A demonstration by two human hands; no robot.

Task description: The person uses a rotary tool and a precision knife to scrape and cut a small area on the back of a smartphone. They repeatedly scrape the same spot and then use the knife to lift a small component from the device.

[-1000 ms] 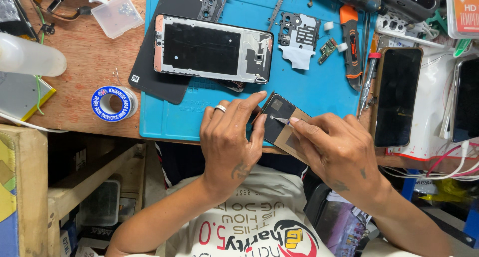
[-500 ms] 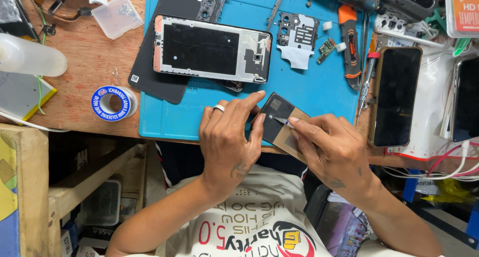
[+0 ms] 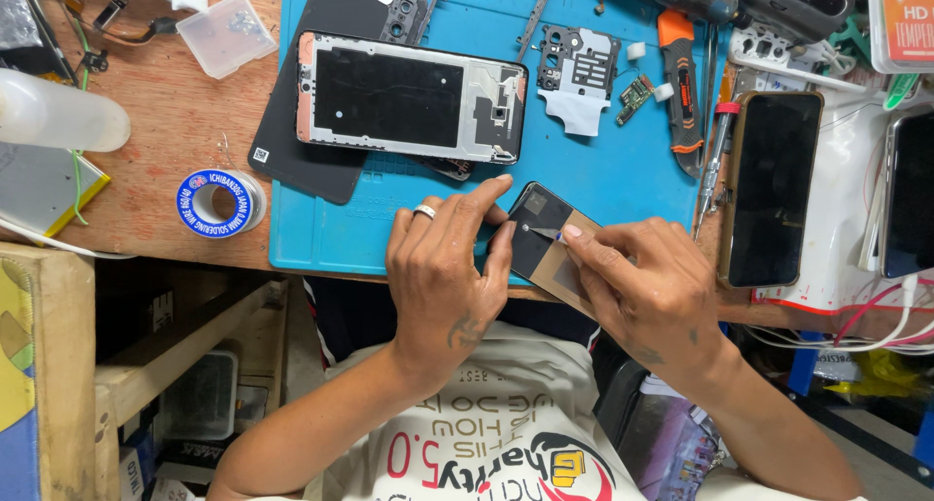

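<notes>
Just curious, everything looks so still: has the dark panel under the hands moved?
No. The dark panel still sits at the near edge of the blue mat, just below the opened phone.

Wooden bench (image 3: 165, 122); blue mat (image 3: 603, 161) (parts-strewn), solder spool (image 3: 216, 202), bottle (image 3: 58, 112).

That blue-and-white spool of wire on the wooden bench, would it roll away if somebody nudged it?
Probably not: the spool lies flat on its side on the wooden bench, so a push would likely slide it. Stood on edge, its round rim might roll. It looks small, yet wound metal wire may feel heavy for its size.
</notes>
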